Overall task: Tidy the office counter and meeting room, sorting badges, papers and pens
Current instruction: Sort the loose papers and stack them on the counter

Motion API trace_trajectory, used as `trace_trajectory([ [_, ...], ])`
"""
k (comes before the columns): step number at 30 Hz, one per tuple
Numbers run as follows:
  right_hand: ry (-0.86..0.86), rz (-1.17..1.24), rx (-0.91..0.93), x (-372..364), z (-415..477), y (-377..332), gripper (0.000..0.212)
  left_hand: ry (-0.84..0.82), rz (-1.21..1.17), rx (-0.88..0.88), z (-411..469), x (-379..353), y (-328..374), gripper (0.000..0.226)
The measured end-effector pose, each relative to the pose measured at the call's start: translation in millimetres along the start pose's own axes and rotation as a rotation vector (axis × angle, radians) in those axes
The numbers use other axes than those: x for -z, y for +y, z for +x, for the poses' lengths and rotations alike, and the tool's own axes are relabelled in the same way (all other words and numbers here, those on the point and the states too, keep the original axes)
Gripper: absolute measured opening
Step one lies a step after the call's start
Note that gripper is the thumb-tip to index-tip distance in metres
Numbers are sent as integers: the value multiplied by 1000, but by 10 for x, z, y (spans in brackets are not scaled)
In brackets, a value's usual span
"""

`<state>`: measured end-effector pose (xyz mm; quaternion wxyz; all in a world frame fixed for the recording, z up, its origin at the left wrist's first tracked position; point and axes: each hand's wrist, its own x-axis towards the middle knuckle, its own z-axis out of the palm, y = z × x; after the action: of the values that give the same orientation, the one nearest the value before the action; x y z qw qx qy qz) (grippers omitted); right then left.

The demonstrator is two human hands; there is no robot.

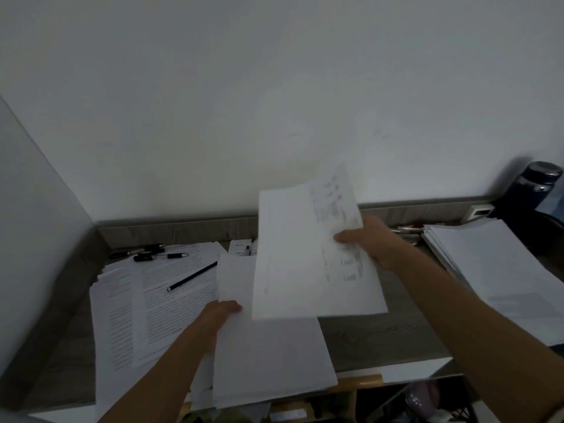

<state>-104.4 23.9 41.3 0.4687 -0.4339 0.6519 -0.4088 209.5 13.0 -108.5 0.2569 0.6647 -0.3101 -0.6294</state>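
Right hand [370,241] is gripping a printed sheaf [314,251] mid-frame, lifted off the counter [381,337]; left hand [221,315] is pinching the blank stack's [268,355] left edge, lower center.

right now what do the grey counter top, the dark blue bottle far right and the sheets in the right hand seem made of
Grey counter top: wood or wood-look laminate, matte; grain streaks show. Dark blue bottle: probably metal or hard plastic, glossy; highlights on its cap. White printed sheets pinched by the right hand: thin matte paper; print and layered edges show.
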Motion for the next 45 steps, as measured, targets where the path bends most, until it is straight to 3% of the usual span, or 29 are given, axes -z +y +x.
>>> trace_trajectory([
  [4, -165, -92, -178, -421, -52, 610, 23, -39, -230, -12, 32, 15, -8, 71],
  [7, -290, -114, -265, -750, -107, 950, 24, -153, -187, -34, -43, -20, 25, 56],
  [9, -368, -127, -264, -910, -99, 1033, 20, -130, -69, -70, -94, -21, 25, 46],
  [11, -279, -84, -234, -969, -11, 1018, 13, -80, -32, -96, -128, 76, 56, 41],
  [13, -33, -29, -199, -930, 162, 973, 13, -33, -45, -119, -130, 268, 111, 38],
  [16, 164, 104, -277, -880, 375, 865, 20, 83, -82, -125, -90, 564, 81, 33],
  [20, 15, 299, -485, -1043, 458, 697, 25, 150, -120, -131, -135, 603, -137, 33],
  [27, -166, 51, -578, -1313, 393, 664, 25, 148, -155, -142, -80, 607, -147, 40],
  [32, -113, -12, -478, -1342, 368, 695, 45, 134, -150, -144, -62, 638, -133, 38],
  [36, -59, -209, -331, -1043, 400, 402, 54, 130, -153, -105, -77, 662, -114, 39],
  [39, -68, -302, -243, -699, 339, 59, 46, 155, -135, -106, -96, 656, -83, 38],
  [45, -88, -222, -84, -105, 12, -472, 31, 194, -90, -112, -217, 590, -21, 39],
])
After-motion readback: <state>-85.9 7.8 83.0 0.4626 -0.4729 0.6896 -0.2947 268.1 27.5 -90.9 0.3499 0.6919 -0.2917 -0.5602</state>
